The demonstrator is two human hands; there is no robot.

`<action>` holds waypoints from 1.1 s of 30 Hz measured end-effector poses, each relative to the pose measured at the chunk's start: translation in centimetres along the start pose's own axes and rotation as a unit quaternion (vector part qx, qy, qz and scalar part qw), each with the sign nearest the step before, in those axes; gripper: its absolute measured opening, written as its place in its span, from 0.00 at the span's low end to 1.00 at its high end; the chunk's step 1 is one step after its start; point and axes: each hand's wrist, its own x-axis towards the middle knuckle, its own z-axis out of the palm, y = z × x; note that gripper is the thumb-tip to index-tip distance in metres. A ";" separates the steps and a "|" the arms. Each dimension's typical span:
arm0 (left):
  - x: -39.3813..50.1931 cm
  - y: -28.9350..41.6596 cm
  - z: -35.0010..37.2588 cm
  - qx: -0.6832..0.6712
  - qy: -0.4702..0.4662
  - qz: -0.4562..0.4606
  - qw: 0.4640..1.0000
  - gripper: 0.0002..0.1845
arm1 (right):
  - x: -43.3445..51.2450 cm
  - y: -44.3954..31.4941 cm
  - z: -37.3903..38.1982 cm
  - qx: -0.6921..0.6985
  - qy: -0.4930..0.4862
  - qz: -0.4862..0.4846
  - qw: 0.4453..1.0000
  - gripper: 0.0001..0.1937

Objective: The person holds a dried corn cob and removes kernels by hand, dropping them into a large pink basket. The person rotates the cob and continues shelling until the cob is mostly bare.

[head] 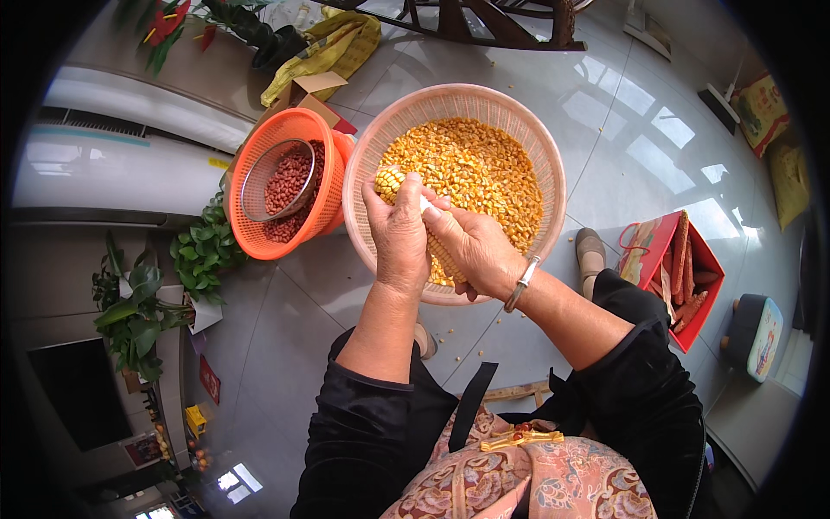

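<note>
My left hand is closed around an ear of corn, whose yellow-kernelled end sticks out above the fingers. Next to it, my right hand grips a corn cob section that slants down between the two palms. A small white patch shows by the right thumb. Fingers hide the middle, so I cannot tell whether this is one ear or two. Both hands are over the near part of a pale pink plastic basket, which holds many loose corn kernels.
Left of the basket, an orange basket holds red kernels or beans and a metal-rimmed sieve. At right, a red box contains reddish cobs near a small stool. Stray kernels dot the tiled floor.
</note>
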 end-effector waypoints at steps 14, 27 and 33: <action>0.7 -0.4 -0.4 -0.034 0.027 -0.016 0.999 0.14 | 0.7 0.8 0.1 0.160 0.013 0.016 0.987 0.24; 0.7 1.0 -0.5 -0.062 -0.013 -0.061 0.996 0.17 | 0.7 1.0 -0.4 -0.011 -0.031 -0.075 0.997 0.26; 1.5 1.3 -1.2 -0.194 -0.037 -0.094 0.976 0.14 | 1.2 1.3 -0.4 -0.147 0.045 -0.095 0.983 0.27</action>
